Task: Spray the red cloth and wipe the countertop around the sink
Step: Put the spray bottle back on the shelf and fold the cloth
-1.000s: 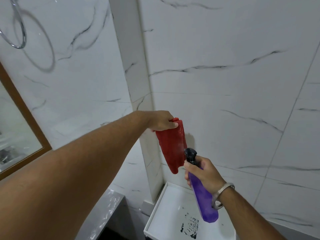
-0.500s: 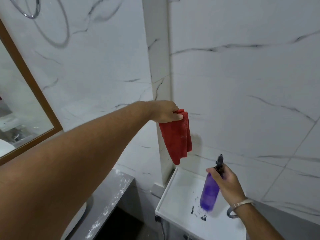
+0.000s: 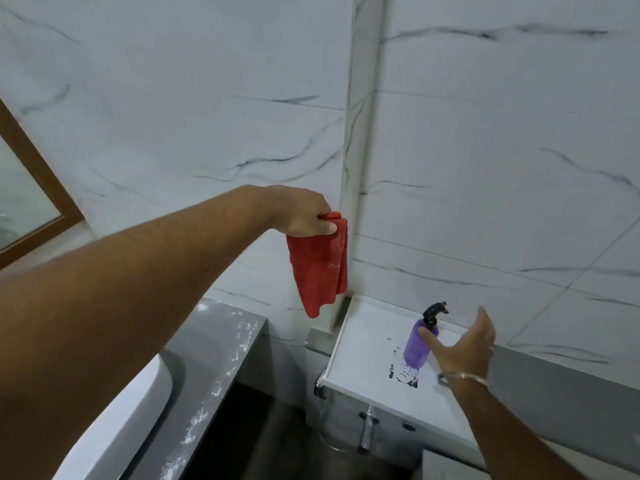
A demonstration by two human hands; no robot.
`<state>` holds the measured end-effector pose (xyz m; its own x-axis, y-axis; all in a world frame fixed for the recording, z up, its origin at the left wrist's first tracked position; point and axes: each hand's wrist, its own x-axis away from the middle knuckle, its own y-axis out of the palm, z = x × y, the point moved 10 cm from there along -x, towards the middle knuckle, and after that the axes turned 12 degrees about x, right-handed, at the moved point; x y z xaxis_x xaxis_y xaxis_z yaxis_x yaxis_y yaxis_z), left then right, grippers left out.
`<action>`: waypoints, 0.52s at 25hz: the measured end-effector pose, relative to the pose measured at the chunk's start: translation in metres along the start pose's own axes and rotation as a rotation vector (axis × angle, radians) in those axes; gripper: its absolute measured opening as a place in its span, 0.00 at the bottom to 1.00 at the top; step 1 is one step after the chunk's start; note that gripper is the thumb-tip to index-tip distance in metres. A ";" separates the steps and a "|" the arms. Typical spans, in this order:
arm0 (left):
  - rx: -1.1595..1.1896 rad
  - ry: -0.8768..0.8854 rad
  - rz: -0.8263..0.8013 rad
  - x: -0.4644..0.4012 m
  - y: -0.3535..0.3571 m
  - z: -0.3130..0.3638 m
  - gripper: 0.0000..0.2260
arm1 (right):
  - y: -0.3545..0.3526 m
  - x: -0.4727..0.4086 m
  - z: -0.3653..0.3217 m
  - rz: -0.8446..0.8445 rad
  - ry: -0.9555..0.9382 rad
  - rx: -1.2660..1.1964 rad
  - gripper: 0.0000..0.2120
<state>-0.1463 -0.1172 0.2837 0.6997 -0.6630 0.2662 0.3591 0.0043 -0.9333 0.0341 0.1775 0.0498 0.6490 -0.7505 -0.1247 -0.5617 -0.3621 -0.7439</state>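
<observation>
Marble-tiled corner: left hand (image 3: 304, 216) grip clamped on red cloth (image 3: 320, 268), right hand (image 3: 462, 344) fingers apart beside purple spray bottle (image 3: 417, 348).

Wood-framed mirror (image 3: 31, 202) left; white ledge (image 3: 367, 344) against marble-tiled wall (image 3: 502, 150).

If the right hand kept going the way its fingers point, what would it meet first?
Probably the marble wall behind the white shelf. The open right hand points up and away, beside the purple spray bottle; depth is unclear.

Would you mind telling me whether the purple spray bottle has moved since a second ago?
Yes. The purple spray bottle has gone down from beside the red cloth onto the white shelf, and the right hand has opened.
</observation>
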 end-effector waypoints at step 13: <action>0.120 0.061 -0.145 0.056 0.091 -0.178 0.09 | 0.199 0.151 -0.330 -0.984 -0.797 0.062 0.32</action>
<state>-0.1843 -0.2868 0.1708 0.5979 -0.7075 0.3768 0.5268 -0.0075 -0.8499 -0.1491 -0.1905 0.0997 0.9173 0.3678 0.1528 0.3426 -0.5331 -0.7736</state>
